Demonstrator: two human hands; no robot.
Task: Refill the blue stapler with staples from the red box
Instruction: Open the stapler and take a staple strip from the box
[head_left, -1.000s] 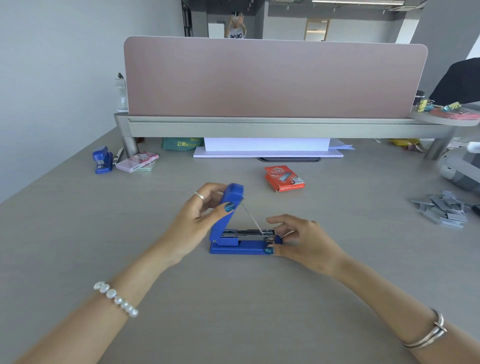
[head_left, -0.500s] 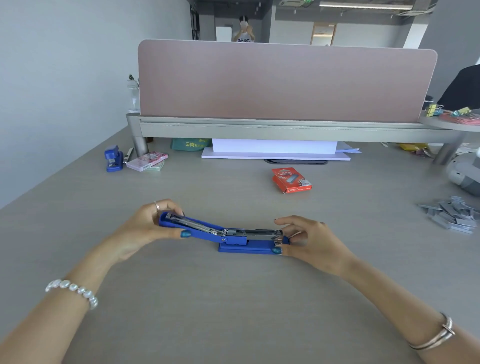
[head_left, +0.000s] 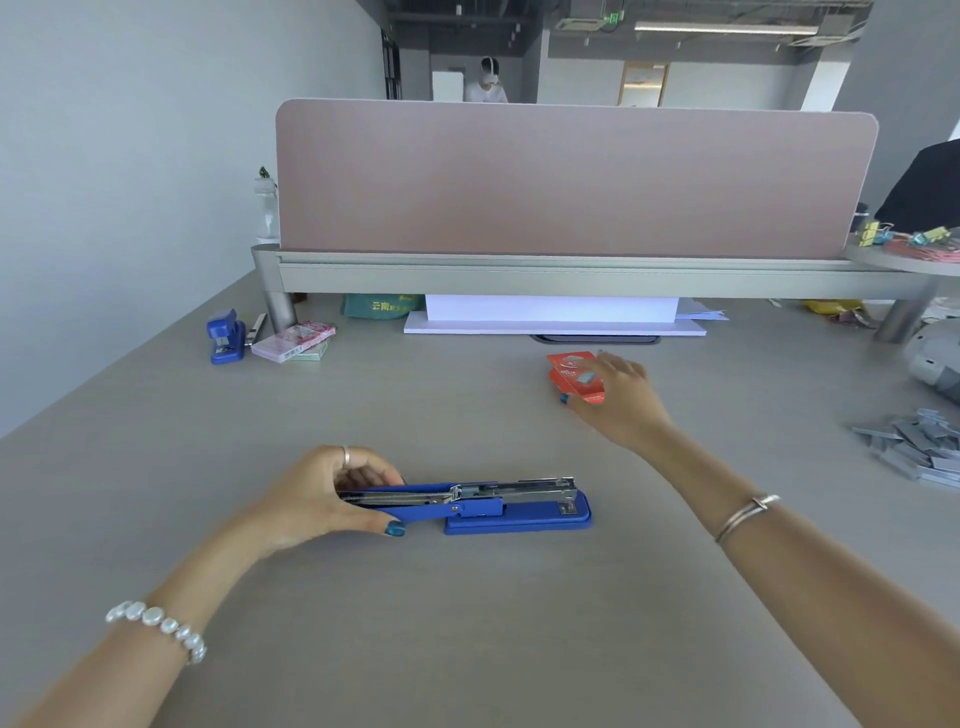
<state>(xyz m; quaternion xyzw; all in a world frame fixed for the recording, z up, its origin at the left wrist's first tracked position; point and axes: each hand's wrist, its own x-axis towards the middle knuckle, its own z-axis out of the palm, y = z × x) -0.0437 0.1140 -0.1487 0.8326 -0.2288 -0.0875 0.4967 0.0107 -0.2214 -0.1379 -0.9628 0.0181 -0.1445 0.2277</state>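
If the red box (head_left: 574, 375) tips as it is lifted, loose staples may spill across the desk (head_left: 467, 623). Right hand (head_left: 618, 400) reaches over the box, fingers spread, not yet closed. Left hand (head_left: 332, 493) clamps the folded-back lid of the blue stapler (head_left: 493, 506), lying open near the desk's front.

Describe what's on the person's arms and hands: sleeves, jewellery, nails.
Both forearms are bare, no sleeves in view. The left hand has a silver ring on one finger, blue-teal nail polish, and a pearl bracelet at the wrist. The right hand has the same nail polish and a silver wrap bangle at the wrist.
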